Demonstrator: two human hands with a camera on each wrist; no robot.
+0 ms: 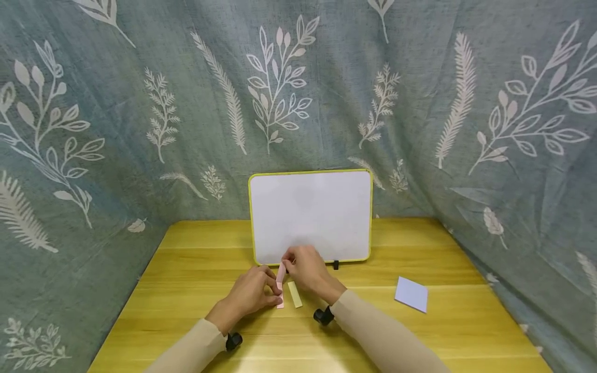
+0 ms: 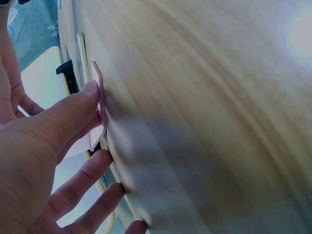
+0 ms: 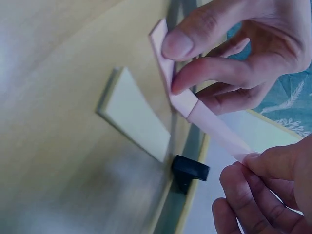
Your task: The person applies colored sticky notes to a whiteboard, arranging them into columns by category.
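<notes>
My left hand holds a narrow pink sticky note pad at the table, thumb and index fingertip on its face. The pad bows, with its ends lifted, in the left wrist view. Between its thumb and fingertips my right hand pinches the free end of a pink strip. This strip slants up from the pad's far end toward the whiteboard. Just right of the pink pad lies a narrow pale yellow sticky note pad, touched by neither hand.
The yellow-framed whiteboard stands upright behind the hands on small black feet. A square lavender note pad lies on the wooden table at the right. Patterned grey-green cloth hangs around the table's back and sides.
</notes>
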